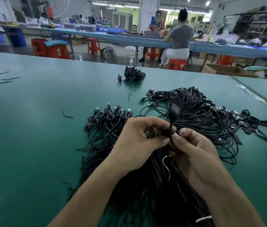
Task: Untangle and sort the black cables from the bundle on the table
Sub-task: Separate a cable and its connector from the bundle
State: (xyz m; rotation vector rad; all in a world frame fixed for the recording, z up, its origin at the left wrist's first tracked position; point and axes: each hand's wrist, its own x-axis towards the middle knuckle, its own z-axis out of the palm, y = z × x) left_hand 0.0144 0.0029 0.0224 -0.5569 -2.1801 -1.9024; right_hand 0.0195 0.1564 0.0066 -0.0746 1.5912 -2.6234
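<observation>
Both hands are held close together above the green table [31, 128], near side.

A black cable [174, 112] is pinched between them. It is gripped from the left by the left hand [139, 141], thumb and curled fingers closed round it. From the right it is pinched by the right hand [193, 153], thumb and forefinger narrow on it. The fingertips of the two hands nearly meet at the cable. A blurred end rises above the fingers; its kind cannot be told.

The large bundle [198, 122] lies under and beyond the hands, spread to the far right. A second pile [106, 126] lies just left of the left hand. A small pile [133, 74] lies well apart, far side. A white loop [166, 161] is seen between the wrists.
</observation>
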